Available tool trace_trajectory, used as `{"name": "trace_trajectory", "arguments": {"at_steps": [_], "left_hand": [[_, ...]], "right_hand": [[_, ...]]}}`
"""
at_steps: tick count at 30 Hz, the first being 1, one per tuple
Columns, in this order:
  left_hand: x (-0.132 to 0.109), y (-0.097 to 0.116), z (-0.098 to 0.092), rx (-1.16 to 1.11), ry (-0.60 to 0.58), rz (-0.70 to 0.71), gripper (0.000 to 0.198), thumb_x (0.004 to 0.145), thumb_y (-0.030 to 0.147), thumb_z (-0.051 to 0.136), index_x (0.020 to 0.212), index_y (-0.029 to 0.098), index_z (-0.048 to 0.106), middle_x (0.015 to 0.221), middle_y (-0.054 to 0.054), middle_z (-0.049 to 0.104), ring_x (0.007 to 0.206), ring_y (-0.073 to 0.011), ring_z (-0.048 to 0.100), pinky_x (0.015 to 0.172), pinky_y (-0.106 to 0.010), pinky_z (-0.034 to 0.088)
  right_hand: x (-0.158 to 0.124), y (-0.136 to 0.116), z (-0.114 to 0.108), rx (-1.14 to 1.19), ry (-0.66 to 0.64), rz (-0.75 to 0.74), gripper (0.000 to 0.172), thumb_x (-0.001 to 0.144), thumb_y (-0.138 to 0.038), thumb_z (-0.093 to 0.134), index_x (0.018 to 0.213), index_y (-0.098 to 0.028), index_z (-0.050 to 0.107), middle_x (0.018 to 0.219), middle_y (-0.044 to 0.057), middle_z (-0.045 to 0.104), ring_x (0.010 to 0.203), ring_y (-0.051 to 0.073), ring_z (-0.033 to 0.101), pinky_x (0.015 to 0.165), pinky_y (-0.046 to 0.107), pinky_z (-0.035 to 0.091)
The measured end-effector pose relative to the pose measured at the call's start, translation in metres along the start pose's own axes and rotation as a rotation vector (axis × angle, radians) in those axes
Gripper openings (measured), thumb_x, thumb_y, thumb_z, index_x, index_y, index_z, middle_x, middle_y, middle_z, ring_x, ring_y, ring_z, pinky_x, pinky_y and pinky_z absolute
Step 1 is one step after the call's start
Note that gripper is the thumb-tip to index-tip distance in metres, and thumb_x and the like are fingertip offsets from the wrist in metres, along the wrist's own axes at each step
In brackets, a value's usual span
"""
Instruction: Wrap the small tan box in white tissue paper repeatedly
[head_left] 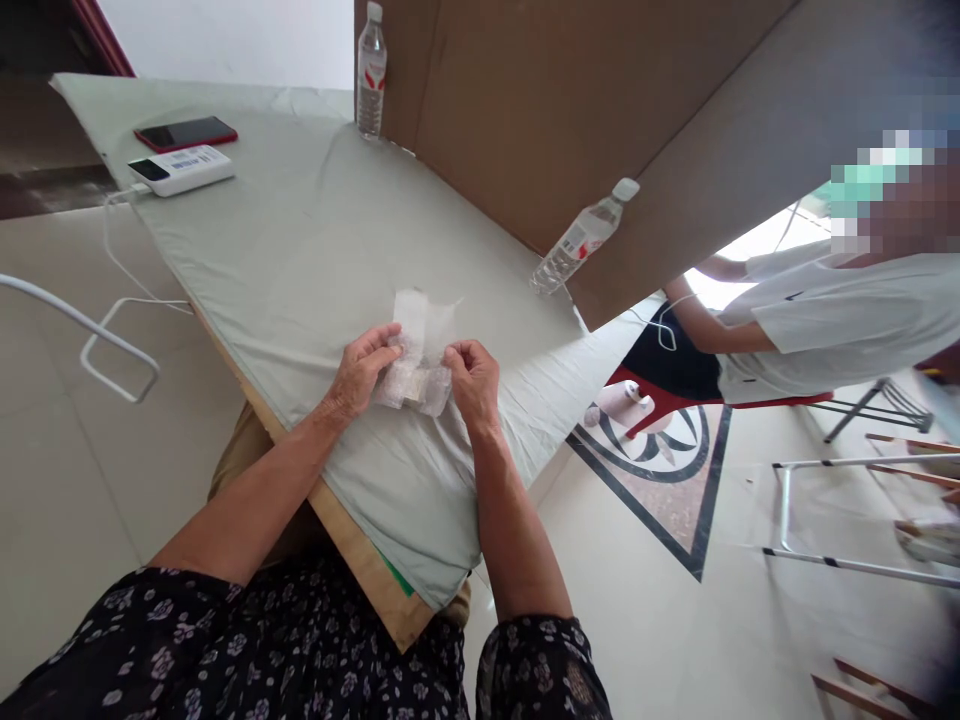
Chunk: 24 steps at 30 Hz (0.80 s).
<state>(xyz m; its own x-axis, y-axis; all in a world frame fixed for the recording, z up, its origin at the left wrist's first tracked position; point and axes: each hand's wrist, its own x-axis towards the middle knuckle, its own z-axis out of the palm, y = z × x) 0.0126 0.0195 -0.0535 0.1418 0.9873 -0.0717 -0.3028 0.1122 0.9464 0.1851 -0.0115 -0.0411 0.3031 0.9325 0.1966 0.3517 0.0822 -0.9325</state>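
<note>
A piece of clear bubble wrap (438,328) lies partly folded on the cloth-covered table, close to its front corner. Its left side is pinched between the thumb and fingers of my left hand (364,368). My right hand (472,380) grips the right edge, fingers curled in. Within the lower fold sits a small pale item (413,396), too blurred by the plastic to name. The upper part of the wrap stands out flat beyond my fingers.
Two water bottles (371,75) stand against a large cardboard panel (525,110). A phone (187,133) and a white power bank (184,170) with a cable lie at the far left. Beyond the panel, a person in a white shirt (840,310) sits on a red stool.
</note>
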Motion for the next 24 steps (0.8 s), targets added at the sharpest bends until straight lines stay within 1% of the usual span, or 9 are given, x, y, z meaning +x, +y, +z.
{"name": "trace_trajectory", "arguments": {"at_steps": [2, 4, 7, 10, 14, 15, 17, 21, 24], "left_hand": [[0.001, -0.002, 0.000, 0.062, 0.004, 0.013, 0.062, 0.066, 0.045, 0.074, 0.120, 0.016, 0.067, 0.108, -0.008, 0.072, 0.099, -0.0229, 0.067, 0.092, -0.038, 0.053], [0.001, -0.003, 0.001, 0.206, 0.027, 0.040, 0.062, 0.067, 0.048, 0.074, 0.120, 0.016, 0.067, 0.111, -0.010, 0.070, 0.098, -0.0236, 0.066, 0.092, -0.040, 0.053], [0.000, -0.007, -0.001, 0.480, 0.069, 0.172, 0.055, 0.066, 0.049, 0.078, 0.111, 0.018, 0.071, 0.125, -0.013, 0.066, 0.108, -0.0266, 0.064, 0.099, -0.044, 0.052], [-0.001, -0.010, -0.003, 0.637, 0.080, 0.282, 0.044, 0.066, 0.042, 0.080, 0.103, 0.021, 0.070, 0.134, -0.013, 0.062, 0.121, -0.0282, 0.062, 0.107, -0.046, 0.050], [0.001, -0.010, -0.007, 0.693, 0.111, 0.282, 0.013, 0.075, 0.030, 0.069, 0.084, 0.021, 0.065, 0.120, -0.011, 0.069, 0.111, -0.0245, 0.066, 0.099, -0.042, 0.055], [0.002, -0.008, -0.008, 0.693, 0.133, 0.275, 0.007, 0.077, 0.028, 0.065, 0.079, 0.021, 0.063, 0.117, -0.010, 0.070, 0.106, -0.0236, 0.067, 0.096, -0.041, 0.055], [0.005, -0.004, -0.011, 0.719, 0.213, 0.282, 0.007, 0.079, 0.024, 0.061, 0.073, 0.021, 0.059, 0.113, -0.010, 0.072, 0.104, -0.0239, 0.068, 0.097, -0.042, 0.055], [0.008, 0.007, -0.018, 0.896, 0.435, 0.309, 0.009, 0.077, 0.018, 0.062, 0.070, 0.022, 0.057, 0.113, -0.012, 0.073, 0.120, -0.0314, 0.063, 0.110, -0.053, 0.046], [0.008, 0.012, -0.021, 1.008, 0.516, 0.222, 0.010, 0.077, 0.018, 0.063, 0.069, 0.021, 0.058, 0.121, -0.014, 0.071, 0.128, -0.0381, 0.057, 0.108, -0.059, 0.044]], "right_hand": [[0.000, 0.007, 0.000, 0.120, 0.037, 0.047, 0.021, 0.081, -0.045, 0.060, 0.080, -0.023, 0.060, 0.072, -0.002, 0.063, 0.069, 0.014, 0.057, 0.071, 0.030, 0.048], [-0.001, 0.014, 0.001, 0.183, 0.049, 0.089, 0.022, 0.080, -0.045, 0.061, 0.082, -0.023, 0.060, 0.071, -0.003, 0.062, 0.066, 0.014, 0.057, 0.068, 0.029, 0.049], [-0.002, 0.020, 0.003, 0.194, 0.054, 0.109, 0.023, 0.078, -0.046, 0.061, 0.082, -0.023, 0.060, 0.069, -0.004, 0.062, 0.063, 0.013, 0.056, 0.065, 0.029, 0.049], [-0.002, 0.024, 0.004, 0.179, 0.070, 0.096, 0.024, 0.077, -0.047, 0.061, 0.081, -0.023, 0.060, 0.069, -0.004, 0.062, 0.063, 0.013, 0.056, 0.064, 0.028, 0.048], [0.000, 0.028, 0.004, 0.148, 0.096, 0.072, 0.026, 0.078, -0.049, 0.060, 0.081, -0.023, 0.060, 0.069, -0.004, 0.062, 0.063, 0.013, 0.056, 0.064, 0.028, 0.047], [0.001, 0.029, 0.003, 0.135, 0.107, 0.063, 0.027, 0.078, -0.050, 0.060, 0.082, -0.023, 0.060, 0.069, -0.003, 0.061, 0.064, 0.013, 0.056, 0.065, 0.028, 0.047], [0.005, 0.032, -0.002, 0.099, 0.144, 0.048, 0.028, 0.077, -0.050, 0.060, 0.084, -0.023, 0.061, 0.070, -0.003, 0.061, 0.065, 0.014, 0.056, 0.066, 0.029, 0.047], [0.014, 0.039, -0.014, -0.055, 0.240, 0.062, 0.026, 0.077, -0.044, 0.060, 0.093, -0.023, 0.061, 0.068, -0.005, 0.062, 0.064, 0.015, 0.057, 0.070, 0.030, 0.046], [0.018, 0.042, -0.020, -0.203, 0.262, 0.090, 0.025, 0.078, -0.039, 0.061, 0.098, -0.024, 0.061, 0.067, -0.006, 0.062, 0.064, 0.016, 0.059, 0.073, 0.032, 0.046]]}}
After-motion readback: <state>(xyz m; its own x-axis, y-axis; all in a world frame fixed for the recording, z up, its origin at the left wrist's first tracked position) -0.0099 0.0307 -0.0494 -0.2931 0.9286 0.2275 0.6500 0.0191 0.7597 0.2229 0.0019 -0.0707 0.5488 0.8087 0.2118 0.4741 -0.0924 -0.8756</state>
